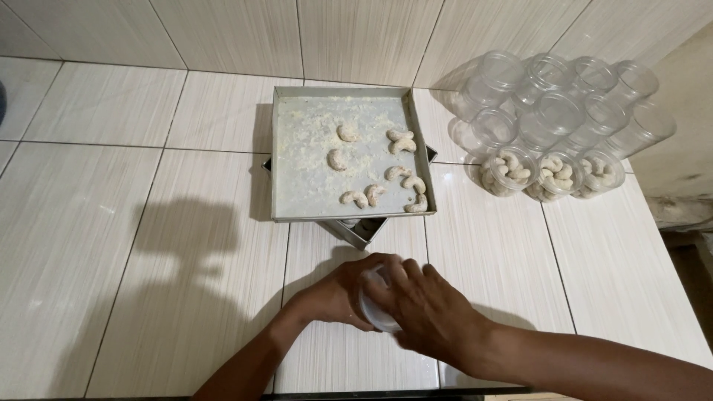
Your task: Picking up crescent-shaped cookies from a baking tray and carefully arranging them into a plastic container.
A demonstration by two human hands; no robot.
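Steadying a clear jar [375, 301] low over the tiled counter [111, 223], left hand [334, 297] cups its side, right hand [431, 312] clamps fingers over its top; tray [297, 186] of crescent cookies [401, 141] ahead, filled and empty jars [557, 111] right.

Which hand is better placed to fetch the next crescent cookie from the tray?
Probably the right hand: it lies over the clear jar, which the left hand cups from behind. The cookies lie toward the tray's right side.

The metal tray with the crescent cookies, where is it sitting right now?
In the head view the metal tray lies at the centre of the tiled floor, stacked on another tray, just beyond the two hands holding a clear jar, with the cluster of plastic jars at its right.
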